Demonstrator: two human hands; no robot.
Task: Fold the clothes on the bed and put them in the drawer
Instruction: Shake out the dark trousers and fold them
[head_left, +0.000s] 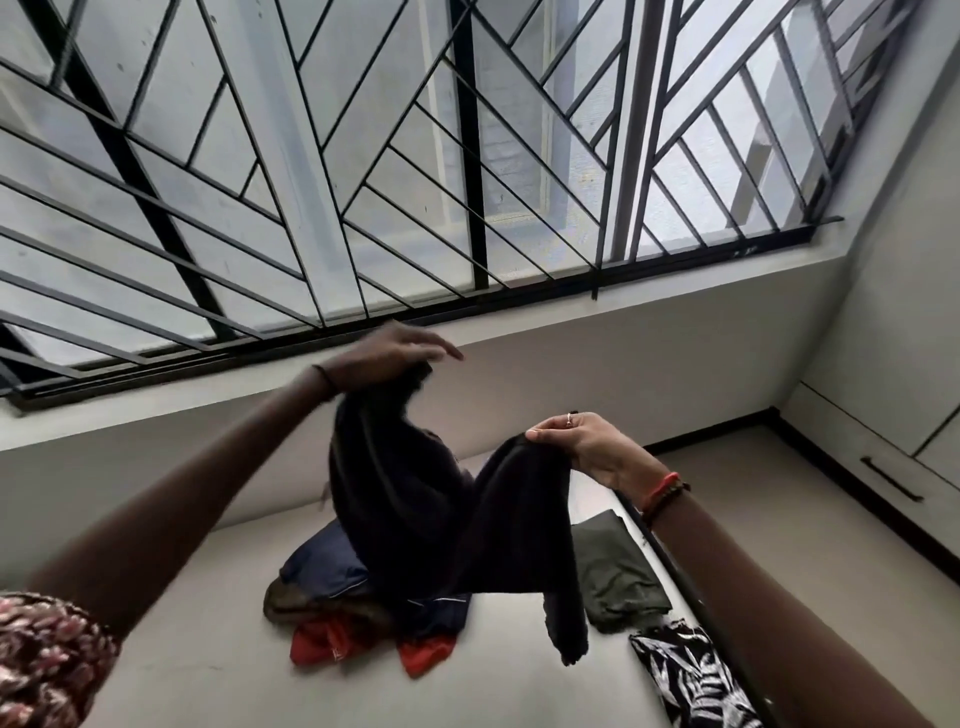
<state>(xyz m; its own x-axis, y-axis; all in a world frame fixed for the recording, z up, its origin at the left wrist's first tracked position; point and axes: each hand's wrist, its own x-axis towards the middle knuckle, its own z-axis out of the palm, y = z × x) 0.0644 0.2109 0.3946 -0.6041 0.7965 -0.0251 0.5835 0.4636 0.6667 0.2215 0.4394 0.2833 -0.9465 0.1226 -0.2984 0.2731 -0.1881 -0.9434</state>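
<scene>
One black garment (447, 519) hangs above the bed (208, 649). The right hand (576, 441) pinches its 3 o'clock edge. The left hand (384, 353), fingers extended, lies over its top; whether it grips cannot be told. One olive garment (618, 582) and one patterned garment (685, 675) lie at 4 o'clock.

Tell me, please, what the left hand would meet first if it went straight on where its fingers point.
Probably the pale wall below the window grille: the left hand points along it, fingers outstretched, with nothing nearer. Depth is unclear.
</scene>
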